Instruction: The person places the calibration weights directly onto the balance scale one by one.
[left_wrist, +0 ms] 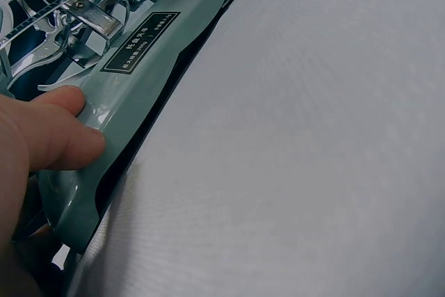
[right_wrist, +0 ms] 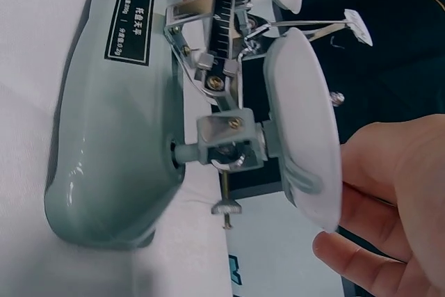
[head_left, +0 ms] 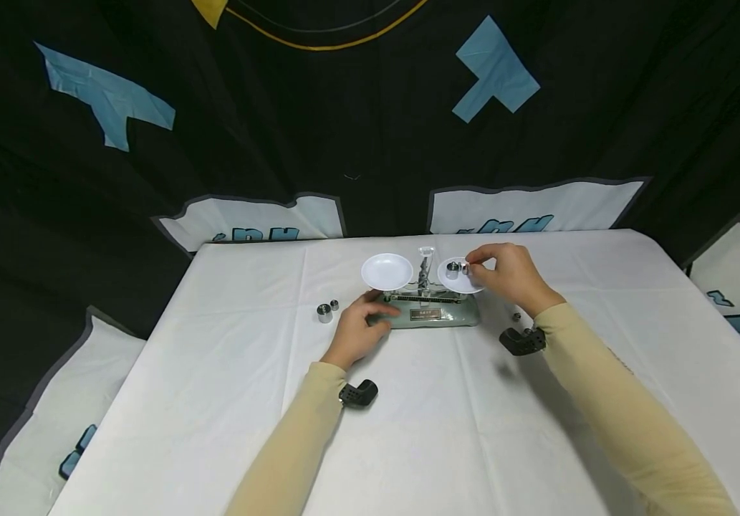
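Note:
A pale green pan balance (head_left: 434,317) with two white pans and a label plate stands on the white-covered table. My left hand (head_left: 363,326) grips the left end of its base, with fingertips on the green top and other fingers round the far side in the left wrist view. Over the right pan (right_wrist: 302,123), my right hand (head_left: 508,276) pinches a small metal weight (head_left: 465,269). Beside it on this pan stands a larger metal weight (head_left: 452,271). The left pan (head_left: 386,272) bears nothing. In the right wrist view the pan hides the right fingertips.
Left of the balance, a larger metal weight (head_left: 324,313) and a smaller one (head_left: 334,305) stand on the table (head_left: 395,444). A small metal piece (head_left: 516,316) lies by the right wrist camera (head_left: 523,342). A black curtain (head_left: 370,129) hangs behind the table.

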Tool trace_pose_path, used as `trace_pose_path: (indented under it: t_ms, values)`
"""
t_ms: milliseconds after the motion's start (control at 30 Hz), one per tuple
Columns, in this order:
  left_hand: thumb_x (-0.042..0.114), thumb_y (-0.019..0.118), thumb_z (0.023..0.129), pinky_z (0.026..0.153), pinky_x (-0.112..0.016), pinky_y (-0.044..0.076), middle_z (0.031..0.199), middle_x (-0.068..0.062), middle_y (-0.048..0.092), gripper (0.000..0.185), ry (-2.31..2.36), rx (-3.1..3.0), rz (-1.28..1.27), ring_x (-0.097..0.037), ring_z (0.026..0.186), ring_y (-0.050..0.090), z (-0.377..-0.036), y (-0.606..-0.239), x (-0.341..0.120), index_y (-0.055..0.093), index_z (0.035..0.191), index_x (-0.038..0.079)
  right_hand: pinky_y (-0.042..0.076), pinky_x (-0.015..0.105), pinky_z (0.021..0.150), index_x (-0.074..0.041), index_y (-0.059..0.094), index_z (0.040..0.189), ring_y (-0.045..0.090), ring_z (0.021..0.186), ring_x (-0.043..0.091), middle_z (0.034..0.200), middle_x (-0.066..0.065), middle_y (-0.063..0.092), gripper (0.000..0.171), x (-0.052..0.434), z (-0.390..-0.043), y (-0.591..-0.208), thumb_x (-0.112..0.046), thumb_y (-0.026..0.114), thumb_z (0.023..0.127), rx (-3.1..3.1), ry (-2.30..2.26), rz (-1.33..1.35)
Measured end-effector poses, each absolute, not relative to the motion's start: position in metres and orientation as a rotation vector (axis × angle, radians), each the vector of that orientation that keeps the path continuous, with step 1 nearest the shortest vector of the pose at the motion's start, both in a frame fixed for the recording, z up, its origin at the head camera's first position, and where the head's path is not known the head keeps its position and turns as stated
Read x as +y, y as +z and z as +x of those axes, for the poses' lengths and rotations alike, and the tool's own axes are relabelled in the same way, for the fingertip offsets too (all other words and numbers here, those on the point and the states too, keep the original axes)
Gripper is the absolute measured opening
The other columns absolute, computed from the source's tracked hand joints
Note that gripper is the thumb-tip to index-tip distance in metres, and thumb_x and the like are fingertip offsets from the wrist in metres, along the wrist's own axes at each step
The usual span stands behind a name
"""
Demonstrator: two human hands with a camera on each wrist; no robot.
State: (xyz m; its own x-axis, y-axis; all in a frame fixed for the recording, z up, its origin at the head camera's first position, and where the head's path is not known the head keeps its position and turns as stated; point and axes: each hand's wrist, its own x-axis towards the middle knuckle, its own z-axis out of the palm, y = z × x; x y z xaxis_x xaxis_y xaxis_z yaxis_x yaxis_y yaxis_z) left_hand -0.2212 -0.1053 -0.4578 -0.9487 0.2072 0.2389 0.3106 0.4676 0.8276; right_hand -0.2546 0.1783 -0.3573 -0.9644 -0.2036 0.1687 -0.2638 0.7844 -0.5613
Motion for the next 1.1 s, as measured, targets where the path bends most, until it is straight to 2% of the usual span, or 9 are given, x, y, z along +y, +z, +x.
trace_pose_path:
  t_ms: [167, 267, 633, 733, 933, 1000, 1100]
  values:
    - [0.002, 0.067, 0.08, 0.121, -0.05, 0.038, 0.149, -0.02, 0.056, 0.023, -1.492, -2.582, -0.481, -0.038, 0.144, 0.049, -0.22, -0.458, -0.105, 0.08, 0.099, 0.004, 0.052, 0.05, 0.093, 0.0, 0.075, 0.114, 0.062, 0.117, 0.037, 0.12, 0.021, 0.073, 0.026, 0.188, -0.248, -0.352, -0.012, 0.061, 0.096, -2.85, 0.906, 0.388]
    - [0.002, 0.067, 0.08, 0.122, -0.05, 0.038, 0.15, -0.019, 0.055, 0.023, -1.494, -2.587, -0.483, -0.037, 0.144, 0.048, -0.22, -0.458, -0.104, 0.08, 0.099, 0.004, 0.053, 0.056, 0.096, 0.002, 0.074, 0.114, 0.061, 0.124, 0.04, 0.122, 0.022, 0.072, 0.026, 0.199, -0.243, -0.349, -0.012, 0.061, 0.096, -2.831, 0.893, 0.384]
    - [0.002, 0.068, 0.081, 0.124, -0.048, 0.035, 0.152, -0.017, 0.054, 0.023, -1.497, -2.602, -0.457, -0.035, 0.146, 0.046, -0.22, -0.457, -0.105, 0.08, 0.101, 0.005, 0.052, 0.058, 0.092, 0.001, 0.073, 0.116, 0.059, 0.116, 0.042, 0.119, 0.025, 0.072, 0.027, 0.245, -0.223, -0.355, -0.015, 0.06, 0.098, -2.888, 0.795, 0.349]
    - [0.001, 0.068, 0.08, 0.124, -0.048, 0.035, 0.152, -0.018, 0.054, 0.023, -1.501, -2.596, -0.455, -0.035, 0.146, 0.046, -0.22, -0.457, -0.106, 0.08, 0.1, 0.004, 0.052, 0.055, 0.088, 0.001, 0.073, 0.116, 0.06, 0.114, 0.043, 0.118, 0.026, 0.072, 0.027, 0.254, -0.218, -0.36, -0.015, 0.062, 0.098, -2.888, 0.781, 0.343]
    - [0.0, 0.068, 0.08, 0.122, -0.049, 0.038, 0.15, -0.019, 0.055, 0.023, -1.489, -2.582, -0.463, -0.037, 0.144, 0.048, -0.221, -0.458, -0.106, 0.08, 0.099, 0.004, 0.048, 0.034, 0.07, 0.002, 0.074, 0.112, 0.064, 0.096, 0.037, 0.116, 0.026, 0.073, 0.024, 0.271, -0.207, -0.374, -0.013, 0.064, 0.096, -2.868, 0.771, 0.33]
    - [0.0, 0.068, 0.08, 0.121, -0.049, 0.038, 0.15, -0.019, 0.055, 0.023, -1.48, -2.58, -0.473, -0.037, 0.144, 0.049, -0.221, -0.458, -0.106, 0.08, 0.099, 0.004, 0.047, 0.032, 0.068, 0.002, 0.075, 0.111, 0.064, 0.093, 0.036, 0.114, 0.026, 0.073, 0.023, 0.277, -0.203, -0.379, -0.012, 0.065, 0.095, -2.856, 0.767, 0.329]
    - [0.001, 0.067, 0.08, 0.121, -0.049, 0.039, 0.149, -0.019, 0.056, 0.024, -1.475, -2.58, -0.483, -0.037, 0.143, 0.049, -0.221, -0.458, -0.106, 0.08, 0.1, 0.004, 0.049, 0.035, 0.07, 0.002, 0.075, 0.109, 0.066, 0.094, 0.038, 0.111, 0.026, 0.074, 0.022, 0.284, -0.199, -0.386, -0.011, 0.066, 0.094, -2.837, 0.756, 0.325]
